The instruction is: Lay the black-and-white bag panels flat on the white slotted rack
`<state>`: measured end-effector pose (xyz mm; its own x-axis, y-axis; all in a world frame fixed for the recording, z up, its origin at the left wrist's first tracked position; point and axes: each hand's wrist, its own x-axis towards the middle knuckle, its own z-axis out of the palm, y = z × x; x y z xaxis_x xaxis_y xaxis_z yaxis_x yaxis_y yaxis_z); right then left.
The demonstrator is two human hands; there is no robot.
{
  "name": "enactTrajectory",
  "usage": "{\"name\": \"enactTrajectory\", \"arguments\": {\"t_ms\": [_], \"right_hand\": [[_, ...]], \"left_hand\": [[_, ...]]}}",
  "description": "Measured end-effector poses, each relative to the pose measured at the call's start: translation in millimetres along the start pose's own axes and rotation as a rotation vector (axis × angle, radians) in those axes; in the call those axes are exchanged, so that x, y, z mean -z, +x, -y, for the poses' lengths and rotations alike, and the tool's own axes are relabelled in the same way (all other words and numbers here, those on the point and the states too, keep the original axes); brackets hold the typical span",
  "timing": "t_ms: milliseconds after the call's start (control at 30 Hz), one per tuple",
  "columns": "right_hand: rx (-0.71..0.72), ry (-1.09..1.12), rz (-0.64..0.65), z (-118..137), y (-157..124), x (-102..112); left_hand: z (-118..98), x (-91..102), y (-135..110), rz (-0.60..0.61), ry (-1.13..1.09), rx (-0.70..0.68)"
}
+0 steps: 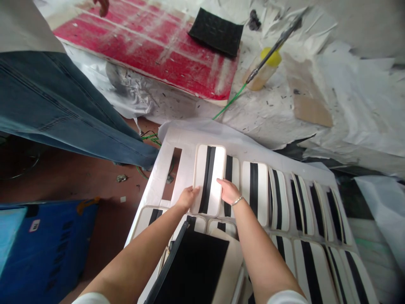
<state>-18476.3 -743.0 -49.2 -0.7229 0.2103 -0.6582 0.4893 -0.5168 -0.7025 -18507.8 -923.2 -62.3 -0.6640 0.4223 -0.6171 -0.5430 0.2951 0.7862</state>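
Between my two hands is a white rectangular panel [217,169] with rounded corners and a black stripe down its middle. My left hand [189,198] grips its lower left edge, and my right hand [229,191] pinches its right edge with thumb and fingers. Beneath and beside it, several similar striped panels [262,181] lie in rows on a white-covered table [186,141]. Below my wrists is a larger piece with a black face [193,266] and a pale border, partly cut off by the frame's bottom edge.
Behind the table is a bench with a red board [152,46], a black sheet [217,31], a yellow-capped bottle [264,69] and a brush-like tool on a green hose [230,101]. A person in jeans [63,101] stands at left. A blue crate [47,245] sits on the floor.
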Motion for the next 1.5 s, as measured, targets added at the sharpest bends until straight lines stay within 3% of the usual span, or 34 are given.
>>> {"name": "enactTrajectory", "arguments": {"t_ms": [100,233,400,600,867,933,1033,1100,1167,1333,1500], "right_hand": [[0.105,-0.304,-0.144,-12,2,1],[0.132,-0.667,-0.307,-18,24,-1],[0.039,-0.902,-0.305,-13,35,2],[0.101,-1.379,-0.268,3,31,-8],[0.094,-1.642,-0.438,14,31,-23],[0.242,-1.732,-0.477,14,32,-33],[0.556,-1.808,-0.376,6,48,-43],[0.595,-1.813,-0.299,-3,63,-45],[0.568,-1.806,-0.300,-12,76,-44],[0.590,-1.772,-0.357,-28,82,-45],[0.527,-1.728,-0.355,-24,78,-54]], "left_hand": [[10,0.5,6,-0.085,0.309,-0.055],[4,15.8,29,-0.164,0.475,-0.062],[5,30.4,36,-0.167,0.618,-0.026],[14,25.9,26,-0.251,0.635,-0.005],[13,14.3,36,-0.237,0.618,0.055],[14,14.3,35,-0.233,0.629,0.044],[15,15.6,33,-0.223,0.689,0.014],[15,16.7,34,-0.221,0.736,0.005],[13,19.4,36,-0.219,0.785,0.018],[6,44.9,32,-0.174,1.087,0.049],[14,81.5,-18,-0.147,1.007,-0.032]]}}
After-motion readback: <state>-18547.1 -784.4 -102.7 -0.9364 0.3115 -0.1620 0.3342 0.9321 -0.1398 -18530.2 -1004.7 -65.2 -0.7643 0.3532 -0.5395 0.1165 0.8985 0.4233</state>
